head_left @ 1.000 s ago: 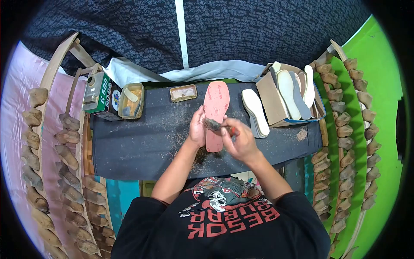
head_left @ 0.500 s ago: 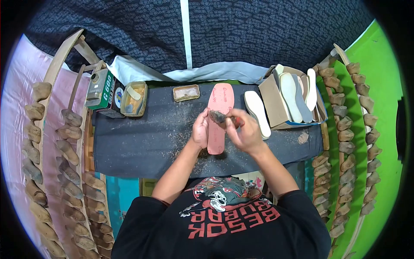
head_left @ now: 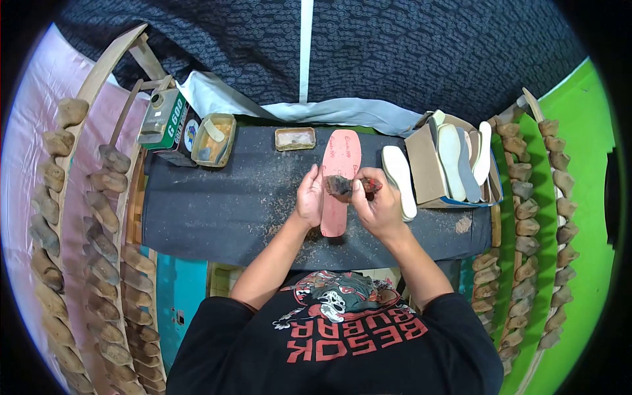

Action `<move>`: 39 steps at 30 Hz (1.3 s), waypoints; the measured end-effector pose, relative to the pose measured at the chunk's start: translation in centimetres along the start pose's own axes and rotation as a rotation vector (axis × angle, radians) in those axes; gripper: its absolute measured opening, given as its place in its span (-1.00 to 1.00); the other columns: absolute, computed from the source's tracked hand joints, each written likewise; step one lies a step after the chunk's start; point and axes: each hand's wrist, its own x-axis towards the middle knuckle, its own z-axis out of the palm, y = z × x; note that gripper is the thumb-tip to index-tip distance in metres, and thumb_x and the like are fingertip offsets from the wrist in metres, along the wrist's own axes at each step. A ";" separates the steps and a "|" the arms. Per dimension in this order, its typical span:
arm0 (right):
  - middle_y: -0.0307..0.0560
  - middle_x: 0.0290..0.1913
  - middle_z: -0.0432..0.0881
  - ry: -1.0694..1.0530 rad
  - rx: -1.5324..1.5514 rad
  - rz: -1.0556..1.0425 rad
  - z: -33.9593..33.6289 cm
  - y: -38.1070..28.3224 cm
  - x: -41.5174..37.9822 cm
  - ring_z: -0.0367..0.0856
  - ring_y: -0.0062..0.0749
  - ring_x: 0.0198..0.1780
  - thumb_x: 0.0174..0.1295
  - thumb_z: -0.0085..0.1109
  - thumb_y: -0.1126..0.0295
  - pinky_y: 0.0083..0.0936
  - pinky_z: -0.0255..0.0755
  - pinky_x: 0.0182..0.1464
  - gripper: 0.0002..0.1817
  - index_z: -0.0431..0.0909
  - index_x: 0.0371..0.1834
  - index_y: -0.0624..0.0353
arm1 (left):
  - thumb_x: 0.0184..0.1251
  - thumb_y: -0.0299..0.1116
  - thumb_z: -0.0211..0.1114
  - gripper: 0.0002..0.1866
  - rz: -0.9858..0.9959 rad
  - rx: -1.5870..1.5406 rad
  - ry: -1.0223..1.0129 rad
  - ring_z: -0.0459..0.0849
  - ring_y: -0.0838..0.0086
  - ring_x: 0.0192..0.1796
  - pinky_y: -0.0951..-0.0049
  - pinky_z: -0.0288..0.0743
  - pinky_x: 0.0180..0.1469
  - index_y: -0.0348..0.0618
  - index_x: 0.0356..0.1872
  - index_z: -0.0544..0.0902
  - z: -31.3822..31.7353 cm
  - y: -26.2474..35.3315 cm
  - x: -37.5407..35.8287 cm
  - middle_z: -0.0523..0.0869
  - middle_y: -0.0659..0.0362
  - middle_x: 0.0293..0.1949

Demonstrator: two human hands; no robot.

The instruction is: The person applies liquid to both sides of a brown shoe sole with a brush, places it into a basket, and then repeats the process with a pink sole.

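One pink sole [head_left: 334, 217], edge held by left fingers [head_left: 313, 176] | right fingers [head_left: 370, 174] grip dark-tipped tool [head_left: 340, 186] | tub [head_left: 228, 149] well apart (room between)

The sole [head_left: 334, 220] is coloured salmon pink and marked with red writing. The bench [head_left: 197, 217] is covered in dark grey-blue cloth, speckled with pale brown. The curtain [head_left: 408, 52] is patterned with light swirls on near-black and crossed by a white stripe. The wall [head_left: 592, 151] is painted lime green. The black shirt [head_left: 263, 355] is printed in red, white and grey-green. The tin [head_left: 172, 125] is coloured green, black and white.
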 end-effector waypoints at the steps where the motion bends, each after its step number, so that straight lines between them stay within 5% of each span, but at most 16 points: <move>1: -0.02 -0.54 0.57 0.017 0.013 -0.008 0.2 -0.2 0.0 0.67 -0.22 -0.53 0.30 0.25 0.55 -0.35 0.50 -0.45 -0.84 0.50 -0.11 0.24 | 0.63 0.13 -0.29 -0.36 -0.003 -0.060 0.029 0.66 0.25 0.21 0.11 0.61 0.16 -0.11 0.37 0.47 0.4 0.4 -0.2 0.67 0.09 0.22; 5: -0.02 -0.50 0.62 0.026 0.084 0.134 0.1 0.3 2.6 0.71 -0.29 -0.50 0.38 0.19 0.50 -0.38 0.54 -0.44 -0.86 0.50 -0.08 0.27 | 0.63 0.12 -0.30 -0.36 -0.006 0.080 -0.030 0.71 0.24 0.06 0.15 0.64 0.08 -0.12 0.38 0.45 -0.3 0.2 -0.1 0.69 0.04 0.15; 6: -0.02 -0.47 0.64 0.101 0.002 -0.030 0.4 1.9 3.6 0.71 -0.31 -0.50 0.42 0.16 0.47 -0.40 0.54 -0.44 -0.87 0.49 -0.07 0.27 | 0.63 0.12 -0.29 -0.36 -0.032 0.093 -0.073 0.73 0.24 -0.04 0.17 0.66 0.01 -0.14 0.35 0.47 -0.8 0.1 0.1 0.71 0.01 0.07; 7: -0.15 -0.43 0.65 0.122 -0.026 -0.018 0.0 1.9 4.5 0.69 -0.56 -0.42 0.47 0.13 0.46 -0.56 0.54 -0.36 -0.88 0.50 -0.06 0.27 | 0.63 0.12 -0.29 -0.36 -0.033 0.099 -0.078 0.73 0.24 -0.04 0.17 0.66 0.01 -0.14 0.35 0.47 -0.9 0.0 0.2 0.71 0.01 0.07; 10: -0.14 -0.44 0.65 0.204 -0.076 -0.036 -1.2 3.3 6.6 0.65 -0.55 -0.44 0.46 0.14 0.47 -0.52 0.53 -0.36 -0.90 0.52 -0.09 0.28 | 0.60 0.11 -0.21 -0.38 -0.084 0.041 -0.204 0.73 0.22 -0.16 0.19 0.67 -0.05 -0.16 0.34 0.48 -1.7 -0.5 0.5 0.71 -0.04 0.00; 13: -0.06 -0.48 0.62 0.242 -0.113 -0.056 -2.3 4.0 7.1 0.63 -0.41 -0.51 0.44 0.14 0.48 -0.44 0.49 -0.42 -0.89 0.49 -0.08 0.27 | 0.61 0.11 -0.22 -0.38 -0.065 0.058 -0.210 0.72 0.23 -0.16 0.21 0.67 -0.09 -0.17 0.32 0.49 -1.9 -0.7 0.2 0.71 -0.04 -0.06; 21: -0.18 -0.51 0.53 0.261 -0.134 -0.048 -2.8 3.1 4.2 0.47 -0.58 -0.53 0.43 0.15 0.51 -0.53 0.41 -0.44 -0.92 0.49 -0.11 0.26 | 0.63 0.09 -0.22 -0.40 -0.010 0.016 -0.159 0.72 0.25 -0.13 0.21 0.66 -0.11 -0.17 0.31 0.51 -1.7 0.0 0.0 0.73 0.00 -0.01; 32: -0.18 -0.48 0.58 0.155 -0.052 0.032 -2.1 0.2 1.1 0.58 -0.60 -0.50 0.38 0.21 0.51 -0.54 0.48 -0.43 -0.88 0.52 -0.10 0.26 | 0.63 0.09 -0.23 -0.40 0.051 -0.018 0.000 0.74 0.27 -0.14 0.22 0.67 -0.11 -0.15 0.29 0.53 -0.3 0.7 0.5 0.75 0.04 -0.02; 34: -0.20 -0.48 0.57 0.238 -0.070 -0.004 -2.6 0.5 2.4 0.54 -0.64 -0.48 0.40 0.19 0.51 -0.57 0.46 -0.42 -0.90 0.51 -0.11 0.27 | 0.63 0.10 -0.23 -0.39 0.012 0.002 -0.182 0.74 0.26 -0.13 0.20 0.67 -0.11 -0.14 0.30 0.52 -0.8 0.8 0.5 0.75 0.03 -0.03; 39: -0.17 -0.49 0.55 0.321 -0.182 -0.099 -3.6 2.5 5.4 0.50 -0.61 -0.50 0.42 0.15 0.51 -0.58 0.45 -0.41 -0.92 0.50 -0.12 0.28 | 0.63 0.10 -0.25 -0.39 -0.034 0.030 -0.213 0.72 0.23 -0.10 0.21 0.64 -0.10 -0.15 0.32 0.50 -0.7 0.1 0.2 0.72 0.01 0.00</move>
